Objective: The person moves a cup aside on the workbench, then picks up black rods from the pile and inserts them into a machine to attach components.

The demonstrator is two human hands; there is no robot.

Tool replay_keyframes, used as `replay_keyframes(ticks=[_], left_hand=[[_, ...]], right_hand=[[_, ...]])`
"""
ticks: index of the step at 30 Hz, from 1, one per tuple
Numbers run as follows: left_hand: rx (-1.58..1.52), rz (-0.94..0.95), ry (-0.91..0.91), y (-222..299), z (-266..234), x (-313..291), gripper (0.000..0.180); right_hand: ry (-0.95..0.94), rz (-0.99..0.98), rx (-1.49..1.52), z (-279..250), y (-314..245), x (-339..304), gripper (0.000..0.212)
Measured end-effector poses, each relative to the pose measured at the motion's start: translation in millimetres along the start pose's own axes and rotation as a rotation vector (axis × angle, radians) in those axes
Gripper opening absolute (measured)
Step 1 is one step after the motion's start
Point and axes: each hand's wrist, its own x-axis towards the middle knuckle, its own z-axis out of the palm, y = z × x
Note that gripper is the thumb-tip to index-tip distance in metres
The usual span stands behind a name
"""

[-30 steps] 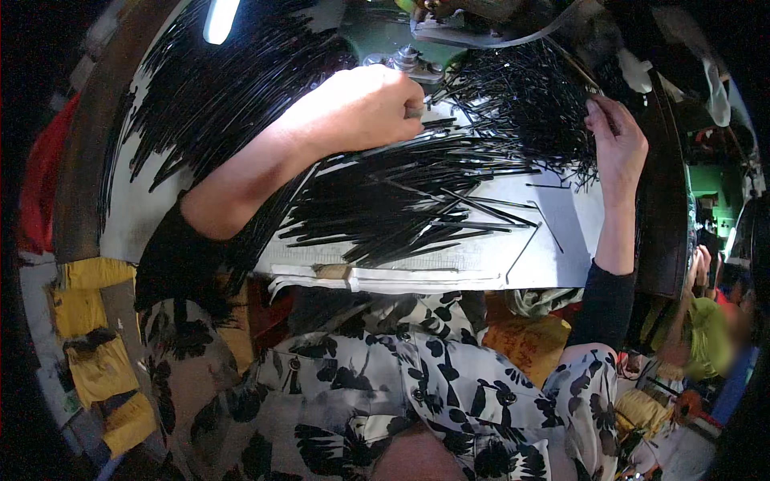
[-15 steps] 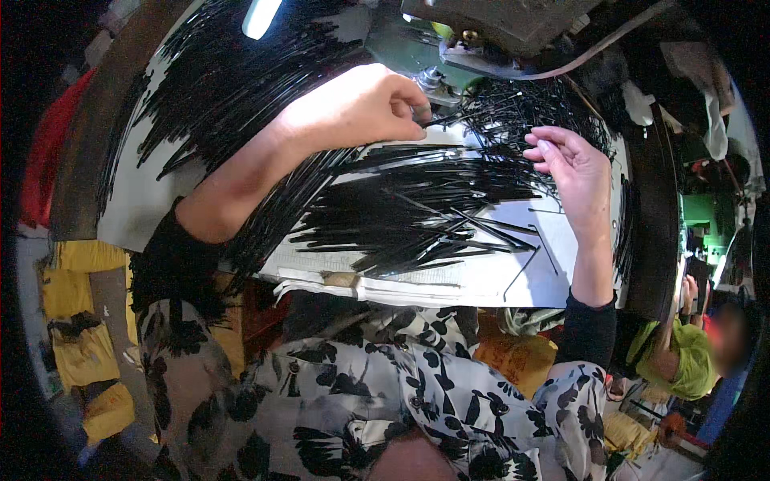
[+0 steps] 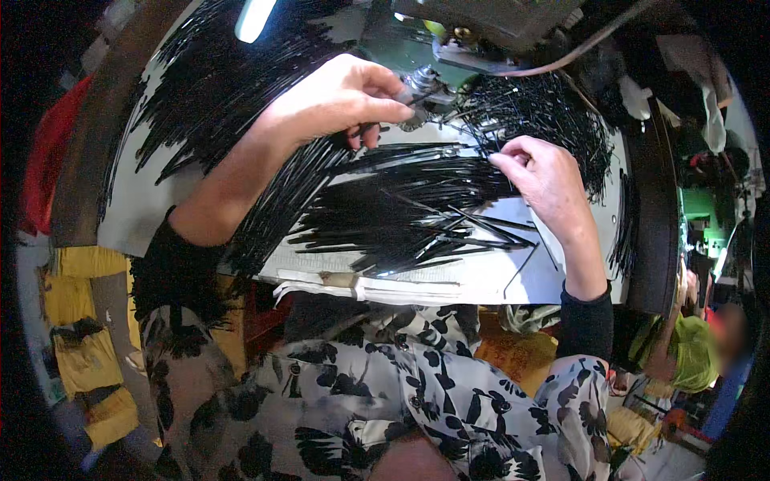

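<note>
Strips (image 3: 401, 212): thin, black, glossy, fanned across table (image 3: 513, 280).

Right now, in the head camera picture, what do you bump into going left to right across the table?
Red cloth → left hand → metal machine part → right hand → tangle of thin black strips.

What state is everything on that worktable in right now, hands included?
Left hand: pinched shut on a thin black strip beside the metal machine part.
Right hand: fingers curled, picking at the black strips.
Black strips: lying flat, fanned in a loose heap.
Lamp: lit.
White table: mostly covered.
</note>
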Motion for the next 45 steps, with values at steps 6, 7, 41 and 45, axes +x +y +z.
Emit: replay_keyframes(ticks=[6,7,41,45], left_hand=[[-0.007,-0.001,0.002,-3.9,0.5,0.7,0.03],[-0.006,0.001,0.002,-3.9,1.2,0.5,0.03],[-0.284,0.018,0.075,-1.7,-5.0,1.4,0.021],[-0.288,0.024,0.068,-3.7,-4.0,2.2,0.022]], right_hand=[[-0.013,-0.056,-0.065,4.5,7.8,4.6,0.017],[-0.048,-0.021,-0.034,2.5,5.5,4.7,0.016],[-0.047,-0.02,0.804,24.6,-40.0,39.5,0.02],[-0.057,-0.009,0.823,26.3,-39.1,39.4,0.02]])
